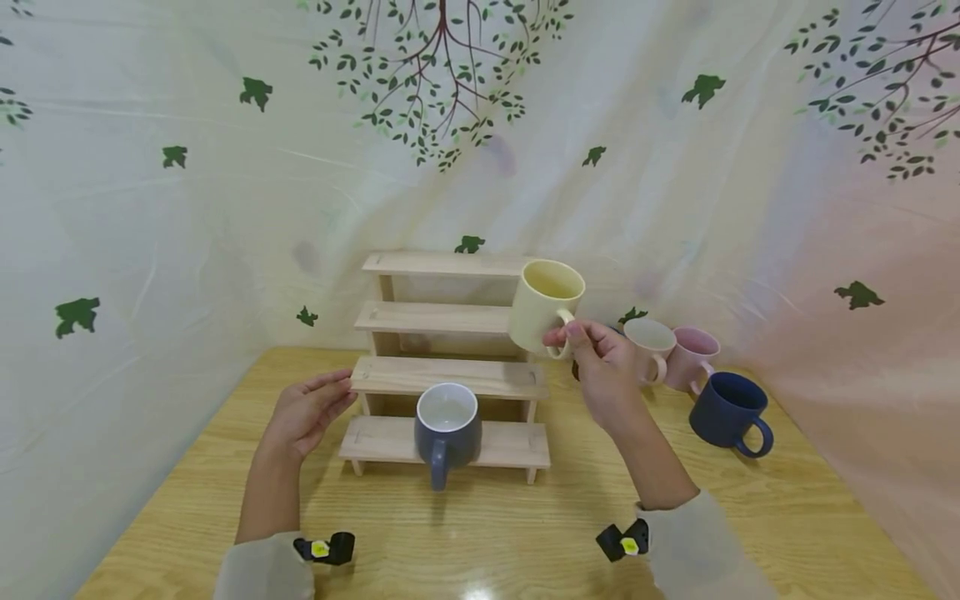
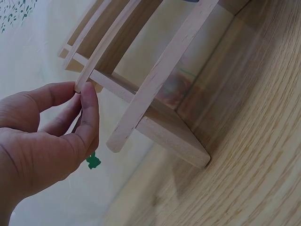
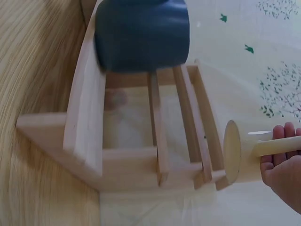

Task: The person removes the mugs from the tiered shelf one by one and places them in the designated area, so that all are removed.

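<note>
A wooden step rack (image 1: 450, 377) with several tiers stands on the table. My left hand (image 1: 313, 410) is at its left side; in the left wrist view the thumb and fingers pinch the end of one board. My right hand (image 1: 606, 375) grips a pale yellow mug (image 1: 534, 312) by its handle, holding it raised at the rack's upper right. The yellow mug's open top faces up. On the lowest tier stands a grey-blue mug (image 1: 447, 433) with a white inside, its handle toward me. That mug (image 3: 141, 35) also shows large in the right wrist view.
Right of the rack on the table (image 1: 465, 533) are a white mug (image 1: 649, 337), a pink mug (image 1: 690, 358) and a dark blue mug (image 1: 722, 410). Something dark is partly hidden behind my right hand. A leaf-patterned curtain (image 1: 450, 200) hangs behind and at both sides.
</note>
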`<act>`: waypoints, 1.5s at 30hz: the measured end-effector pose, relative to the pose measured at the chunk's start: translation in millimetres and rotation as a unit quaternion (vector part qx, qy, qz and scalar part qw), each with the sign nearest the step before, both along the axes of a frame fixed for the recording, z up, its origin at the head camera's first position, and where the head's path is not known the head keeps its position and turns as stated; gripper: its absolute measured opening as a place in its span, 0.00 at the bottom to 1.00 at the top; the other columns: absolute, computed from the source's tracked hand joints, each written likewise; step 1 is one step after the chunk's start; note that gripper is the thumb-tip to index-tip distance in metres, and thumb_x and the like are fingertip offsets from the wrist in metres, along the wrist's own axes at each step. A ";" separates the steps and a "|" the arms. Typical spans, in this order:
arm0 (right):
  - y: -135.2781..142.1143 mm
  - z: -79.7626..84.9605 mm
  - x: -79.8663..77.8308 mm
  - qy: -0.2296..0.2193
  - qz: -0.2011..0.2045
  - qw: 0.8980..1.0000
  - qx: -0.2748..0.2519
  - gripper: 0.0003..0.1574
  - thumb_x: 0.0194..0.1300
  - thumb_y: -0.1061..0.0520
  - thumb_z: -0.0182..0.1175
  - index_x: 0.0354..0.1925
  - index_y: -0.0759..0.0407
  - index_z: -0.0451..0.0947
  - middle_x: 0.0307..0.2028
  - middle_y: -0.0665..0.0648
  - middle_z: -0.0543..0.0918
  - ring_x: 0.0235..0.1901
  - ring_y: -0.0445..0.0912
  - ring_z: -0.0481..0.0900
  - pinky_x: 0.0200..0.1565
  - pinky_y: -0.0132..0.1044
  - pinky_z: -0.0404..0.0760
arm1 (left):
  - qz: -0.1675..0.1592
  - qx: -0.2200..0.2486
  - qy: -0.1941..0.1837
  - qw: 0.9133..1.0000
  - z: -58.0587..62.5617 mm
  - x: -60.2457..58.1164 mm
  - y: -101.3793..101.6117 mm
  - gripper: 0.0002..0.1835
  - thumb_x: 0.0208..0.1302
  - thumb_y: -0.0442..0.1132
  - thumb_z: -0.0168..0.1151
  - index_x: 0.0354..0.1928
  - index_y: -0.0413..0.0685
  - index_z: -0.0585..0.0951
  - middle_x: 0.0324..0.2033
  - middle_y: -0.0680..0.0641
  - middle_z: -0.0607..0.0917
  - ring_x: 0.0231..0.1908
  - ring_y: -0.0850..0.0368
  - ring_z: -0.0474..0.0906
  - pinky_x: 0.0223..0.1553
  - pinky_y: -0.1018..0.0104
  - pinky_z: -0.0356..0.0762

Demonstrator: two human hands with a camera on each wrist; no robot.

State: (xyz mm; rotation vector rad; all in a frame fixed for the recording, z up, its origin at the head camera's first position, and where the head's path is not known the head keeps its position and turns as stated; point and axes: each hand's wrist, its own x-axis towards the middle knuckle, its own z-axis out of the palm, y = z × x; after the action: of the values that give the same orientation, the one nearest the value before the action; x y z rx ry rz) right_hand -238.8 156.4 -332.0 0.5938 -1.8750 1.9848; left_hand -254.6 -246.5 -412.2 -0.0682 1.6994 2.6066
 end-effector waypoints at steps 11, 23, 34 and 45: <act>51.2 -14.7 5.4 -0.013 -0.081 0.994 0.065 0.24 0.80 0.51 0.53 0.44 0.74 0.79 0.39 0.50 0.87 0.49 0.43 0.81 0.56 0.25 0.81 | -0.001 -0.002 -0.003 1.000 -0.8 0.7 -1.0 0.10 0.71 0.24 0.60 0.43 0.42 0.89 0.41 0.50 0.87 0.41 0.60 0.87 0.52 0.69 0.86; 96.1 -32.7 15.1 -0.026 -0.183 0.973 0.135 0.24 0.80 0.51 0.53 0.47 0.72 0.82 0.40 0.52 0.88 0.51 0.39 0.80 0.52 0.20 0.80 | 0.002 -0.004 -0.003 1.000 -2.1 0.4 -0.3 0.11 0.71 0.24 0.60 0.43 0.42 0.89 0.42 0.50 0.87 0.41 0.59 0.87 0.52 0.69 0.86; 125.9 -49.8 22.0 -0.061 -0.228 0.958 0.159 0.25 0.81 0.48 0.52 0.47 0.70 0.82 0.40 0.48 0.87 0.46 0.39 0.76 0.42 0.22 0.73 | 0.006 -0.011 -0.004 1.000 -1.6 1.3 1.4 0.12 0.72 0.25 0.60 0.43 0.43 0.90 0.43 0.49 0.87 0.42 0.59 0.87 0.53 0.68 0.85; 148.6 -69.0 24.6 -0.074 -0.224 0.958 0.163 0.24 0.81 0.52 0.53 0.47 0.76 0.79 0.36 0.44 0.88 0.45 0.31 0.79 0.44 0.16 0.77 | 0.012 -0.014 -0.010 1.000 0.2 1.2 0.8 0.10 0.71 0.25 0.61 0.46 0.41 0.89 0.42 0.49 0.88 0.42 0.59 0.87 0.53 0.67 0.85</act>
State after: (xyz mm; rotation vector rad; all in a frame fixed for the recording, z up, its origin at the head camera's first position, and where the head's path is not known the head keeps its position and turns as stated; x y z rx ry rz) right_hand -214.2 304.9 -400.9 0.0780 -2.2087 1.4766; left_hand -253.3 -245.7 -412.0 -0.1136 1.7390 2.5902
